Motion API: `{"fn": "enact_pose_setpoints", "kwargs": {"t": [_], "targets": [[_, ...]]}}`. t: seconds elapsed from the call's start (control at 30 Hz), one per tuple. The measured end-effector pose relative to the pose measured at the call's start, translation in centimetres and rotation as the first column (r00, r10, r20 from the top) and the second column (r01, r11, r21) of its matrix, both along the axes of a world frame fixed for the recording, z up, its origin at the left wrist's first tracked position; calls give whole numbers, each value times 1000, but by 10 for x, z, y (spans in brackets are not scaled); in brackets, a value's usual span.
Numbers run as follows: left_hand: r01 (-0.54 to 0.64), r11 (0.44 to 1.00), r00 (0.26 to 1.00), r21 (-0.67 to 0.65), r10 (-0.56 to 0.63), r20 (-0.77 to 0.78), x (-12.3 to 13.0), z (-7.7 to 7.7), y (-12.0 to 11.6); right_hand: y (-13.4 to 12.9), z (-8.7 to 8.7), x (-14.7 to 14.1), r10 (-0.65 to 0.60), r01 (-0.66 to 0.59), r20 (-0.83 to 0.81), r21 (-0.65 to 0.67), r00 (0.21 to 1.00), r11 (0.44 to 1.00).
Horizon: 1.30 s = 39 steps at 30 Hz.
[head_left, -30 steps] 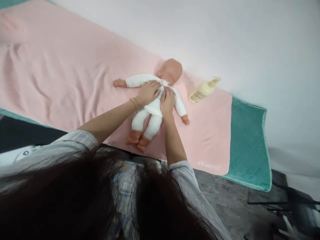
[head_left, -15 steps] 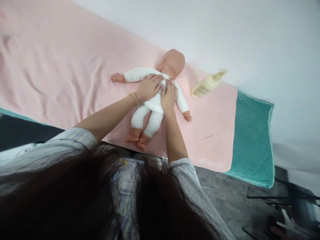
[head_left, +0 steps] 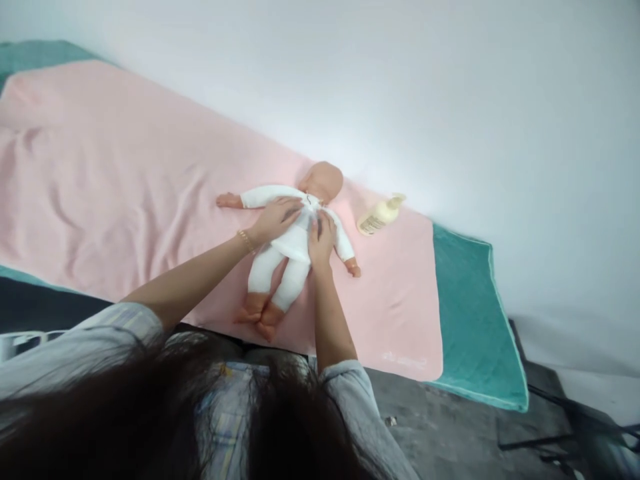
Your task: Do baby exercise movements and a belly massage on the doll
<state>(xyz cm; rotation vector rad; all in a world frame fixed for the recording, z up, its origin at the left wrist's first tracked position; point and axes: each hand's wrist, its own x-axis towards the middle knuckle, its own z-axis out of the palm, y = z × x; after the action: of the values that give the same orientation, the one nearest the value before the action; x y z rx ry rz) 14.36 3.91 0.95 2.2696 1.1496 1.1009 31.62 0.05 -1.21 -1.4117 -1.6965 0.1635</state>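
A baby doll [head_left: 293,241] with a white cloth body lies on a pink cloth [head_left: 390,293], its bald head toward the wall and its feet toward me. My left hand [head_left: 277,219], with a gold bracelet at the wrist, rests on one side of the doll's upper body, fingers spread. On the other side of the chest lies my right hand [head_left: 321,239], fingers apart and pointing up toward the doll's neck. Neither hand is closed round anything. A cream pump bottle [head_left: 379,219] lies on the pink cloth beyond the doll's arm on the right.
Under the pink cloth a teal cloth [head_left: 473,313] sticks out at the right and far left. A pale wall [head_left: 450,100] runs behind. Black metal legs [head_left: 545,437] stand on the grey floor at lower right. Dark hair hangs in front below.
The camera view has shifted, so the doll, bottle and cloths appear lower and further left. My hands have moved apart toward the sides of the doll's chest.
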Motion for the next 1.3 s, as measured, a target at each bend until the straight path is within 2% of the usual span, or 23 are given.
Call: {"fn": "enact_pose_setpoints", "kwargs": {"t": [0.2,0.33,0.5,0.7,0.97,1.1,1.3], "targets": [[49,994,994,98,-59,92,-23,-7,-53,-69,-14,-4,42,-38,-44,87,998,996],[123,986,986,113,-134,100,-31,-16,-76,-93,-19,-7,110,-109,-11,68,994,992],[174,982,981,78,-180,78,-30,-23,-74,-86,-18,-7,133,-133,-11,23,991,991],[197,980,980,34,-198,24,-25,-24,-64,-82,-19,-8,123,-124,-50,-16,991,992],[158,986,987,60,-160,29,-29,-21,-68,-91,-18,-7,86,-85,-65,25,994,996],[159,987,987,34,-159,22,-29,-23,-64,-88,-17,-7,79,-79,-20,-19,997,997],[176,984,984,-23,-176,1,-25,-25,-56,-82,-13,-8,68,-73,-56,-87,996,994]]}}
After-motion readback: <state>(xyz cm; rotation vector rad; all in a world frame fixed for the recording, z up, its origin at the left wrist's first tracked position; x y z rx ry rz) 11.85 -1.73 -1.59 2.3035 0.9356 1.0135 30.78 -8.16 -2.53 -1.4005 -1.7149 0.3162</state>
